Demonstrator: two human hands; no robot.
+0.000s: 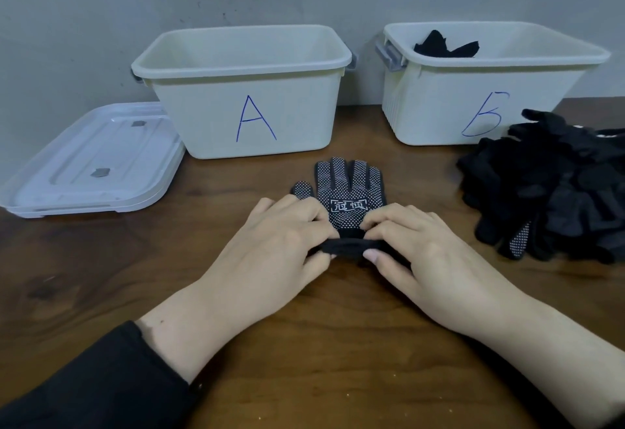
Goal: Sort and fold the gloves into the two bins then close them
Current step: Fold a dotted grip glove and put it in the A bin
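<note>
A black glove with white grip dots lies flat on the wooden table, fingers pointing away from me. My left hand and my right hand pinch its black cuff from either side, lifting the cuff edge off the table. Behind the glove stands the white bin marked A, open; I cannot see its floor. To the right stands the white bin marked B, open, with black fabric showing inside. A heap of black gloves lies at the right.
Clear plastic lids lie stacked on the table left of bin A. A grey wall runs right behind the bins. Bare wooden tabletop spreads in front of the lids and around my forearms.
</note>
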